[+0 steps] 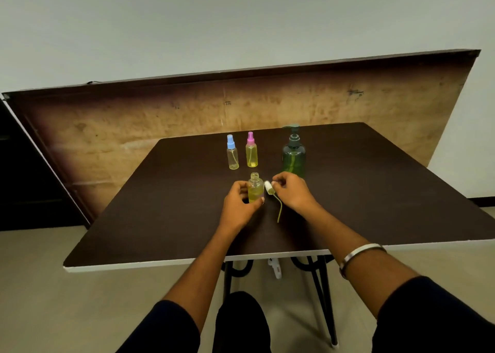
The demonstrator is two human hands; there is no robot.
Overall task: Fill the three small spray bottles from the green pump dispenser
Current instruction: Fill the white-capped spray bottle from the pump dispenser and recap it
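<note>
Yellow liquid stood part-way up the open bottle, upright near the middle of the tabletop, its bare threaded neck pointing straight up. The left hand gripped its body; the right hand pinched the white spray top just beside the neck, on the bottle's right, its dip tube trailing toward the near edge. Refitting the top would seem to need the tube swung upright over the neck. Toward the far edge stood the blue-capped bottle, the pink-capped bottle and the green dispenser. Behind, a wooden board leaned on a pale wall.
</note>
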